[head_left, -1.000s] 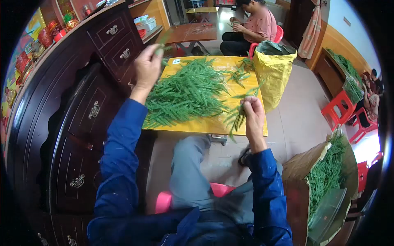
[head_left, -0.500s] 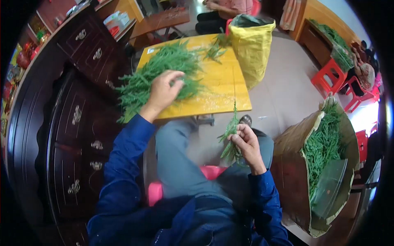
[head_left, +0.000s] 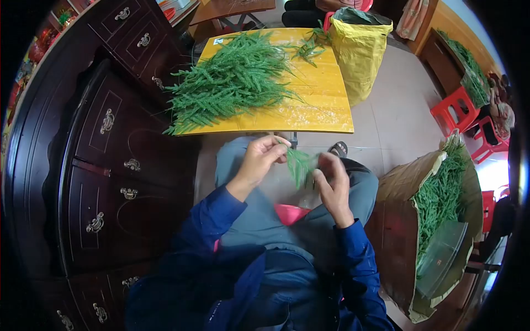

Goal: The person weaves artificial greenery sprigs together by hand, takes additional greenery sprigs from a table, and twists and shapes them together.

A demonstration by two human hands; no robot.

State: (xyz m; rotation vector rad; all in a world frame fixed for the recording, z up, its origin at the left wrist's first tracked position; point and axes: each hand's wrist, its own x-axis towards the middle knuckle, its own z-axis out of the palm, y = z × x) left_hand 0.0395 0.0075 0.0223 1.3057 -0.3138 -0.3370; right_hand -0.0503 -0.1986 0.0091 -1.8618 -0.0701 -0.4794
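Observation:
Just beyond my knees, my left hand [head_left: 260, 164] pinches the upper end of a small bunch of green sprigs [head_left: 298, 165]. The sprigs hang down between my two hands. My right hand [head_left: 333, 185] is at their other side, its fingers curled round them and partly blurred. A big pile of feathery green sprigs [head_left: 237, 80] covers the left part of the yellow table [head_left: 326, 113]. A smaller bunch [head_left: 309, 51] lies near the table's far right corner.
A yellow sack [head_left: 360, 60] stands against the table's right side. To my right is an open cardboard box [head_left: 395, 220] holding more greenery. Dark drawers [head_left: 99, 160] line the left. Red stools [head_left: 455, 110] and seated people are farther off.
My left hand has come back from the pile on the table to meet my right hand at the sprigs. The view has shifted, and the table appears higher than a second ago.

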